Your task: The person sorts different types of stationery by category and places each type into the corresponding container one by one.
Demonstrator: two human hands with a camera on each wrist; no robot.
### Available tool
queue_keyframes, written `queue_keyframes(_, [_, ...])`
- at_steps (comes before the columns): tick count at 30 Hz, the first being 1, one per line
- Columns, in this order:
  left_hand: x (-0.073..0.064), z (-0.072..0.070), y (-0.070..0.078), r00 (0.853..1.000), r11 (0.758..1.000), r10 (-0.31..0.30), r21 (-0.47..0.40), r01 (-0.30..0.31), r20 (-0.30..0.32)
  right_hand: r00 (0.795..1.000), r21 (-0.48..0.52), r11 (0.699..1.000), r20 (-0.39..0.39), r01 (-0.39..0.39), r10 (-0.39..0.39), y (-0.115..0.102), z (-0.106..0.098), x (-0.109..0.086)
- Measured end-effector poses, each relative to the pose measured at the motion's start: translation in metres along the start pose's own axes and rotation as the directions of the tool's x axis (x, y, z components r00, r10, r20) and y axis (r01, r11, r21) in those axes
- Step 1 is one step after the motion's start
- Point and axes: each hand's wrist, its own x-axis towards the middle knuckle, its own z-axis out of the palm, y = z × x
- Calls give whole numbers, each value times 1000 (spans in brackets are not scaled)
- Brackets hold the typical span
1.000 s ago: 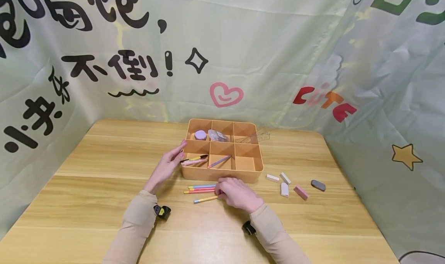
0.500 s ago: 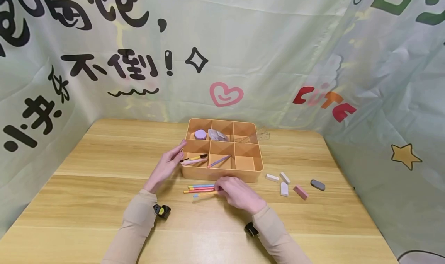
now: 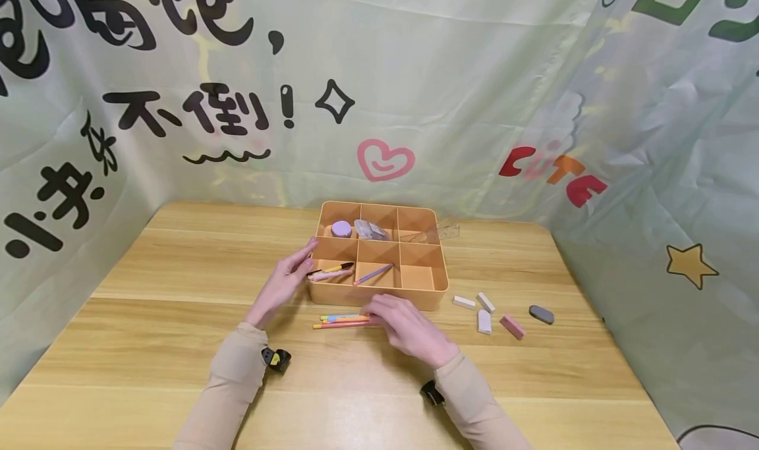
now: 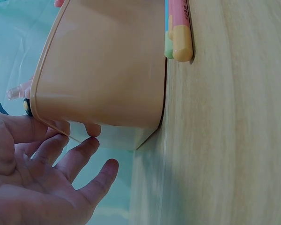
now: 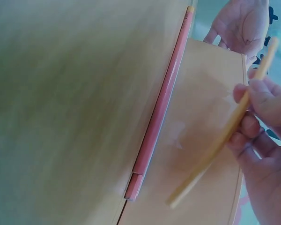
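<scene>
My right hand [image 3: 409, 328] pinches a yellow pen [image 5: 220, 140] between thumb and fingers. In the right wrist view the pen slants, raised off the tabletop, with a pink pen [image 5: 164, 103] lying behind it along the box's foot. A compartment box [image 3: 367, 297], light orange-brown, stands at the middle of the table. Against its left side rest the extended fingers of my left hand [image 3: 284, 285]; the left wrist view shows them spread at the box's corner [image 4: 98, 108]. Several coloured pens [image 3: 332, 325] lie in front of the box, their right ends hidden by my right hand.
Inside the box are a purple round item [image 3: 341, 229], a clear packet [image 3: 371, 230], a purple pen [image 3: 375, 274] and a few pens [image 3: 332, 274]. A transparent ruler [image 3: 447, 230] sticks out at right. White blocks [image 3: 484, 322], a pink block [image 3: 512, 327] and a grey eraser [image 3: 541, 315] lie right.
The yellow pen, earlier lying on the table nearest me, has been lifted and moved towards the box, over the other pens. My right hand moved slightly with it; the left hand stayed put.
</scene>
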Motion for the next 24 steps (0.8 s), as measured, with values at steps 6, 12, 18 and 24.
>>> queue_keyframes(6, [0, 0, 1, 1000, 1000, -6, -4, 6, 0, 997, -13, 999, -68, 35, -36, -1, -2, 1])
queue_keyframes(12, [0, 0, 0, 1000, 1000, -5, -1, 5, -1, 988, -57, 996, -131, 71, -78, -2, -5, 2])
queue_keyframes(18, [0, 0, 0, 1000, 1000, 3, -1, -3, -3, 965, -32, 991, -222, 133, -137, -5, -10, 6])
queue_keyframes(24, [0, 0, 1, 1000, 1000, 7, -1, -7, -2, 904, -30, 978, -375, 208, -204, -8, -18, 14])
